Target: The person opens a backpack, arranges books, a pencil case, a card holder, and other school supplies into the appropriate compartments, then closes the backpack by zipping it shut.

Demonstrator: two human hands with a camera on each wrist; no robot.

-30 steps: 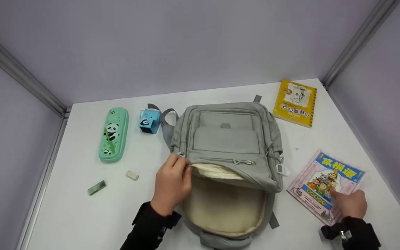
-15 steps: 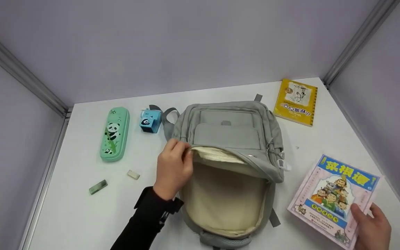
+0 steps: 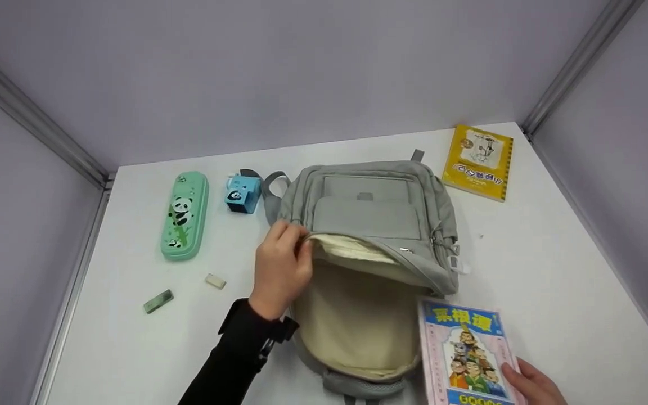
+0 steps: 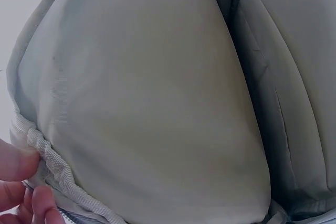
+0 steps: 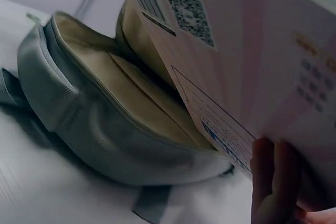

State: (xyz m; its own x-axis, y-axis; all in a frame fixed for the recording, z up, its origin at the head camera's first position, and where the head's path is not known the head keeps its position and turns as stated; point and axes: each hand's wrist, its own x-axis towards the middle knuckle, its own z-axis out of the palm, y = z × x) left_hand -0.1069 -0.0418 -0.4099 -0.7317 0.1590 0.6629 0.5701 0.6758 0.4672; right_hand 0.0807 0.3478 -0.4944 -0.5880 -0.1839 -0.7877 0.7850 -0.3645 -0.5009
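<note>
A grey backpack [image 3: 366, 219] lies unzipped on the table, its cream lining [image 3: 358, 326] showing through the wide mouth. My left hand [image 3: 282, 270] pinches the edge of the front flap and holds it raised; the left wrist view shows thumb and fingers [image 4: 18, 163] on that edge. In my right hand [image 3: 535, 385] is a pink and blue comic book [image 3: 470, 354], gripped by its right side with the thumb on the cover. The book is off the table, beside the lower right of the backpack's mouth. Its back cover [image 5: 231, 66] faces the right wrist camera.
A yellow book [image 3: 478, 163] lies at the back right. Left of the backpack are a green panda pencil case [image 3: 185, 216], a blue pencil sharpener [image 3: 243, 192], a whitish eraser-like block [image 3: 215, 281] and a small dark green block [image 3: 158, 301]. Panels wall the table's back and sides.
My right hand has picked the comic book up from the table's right side and carried it left to the backpack. My left hand has lifted the flap higher, widening the mouth.
</note>
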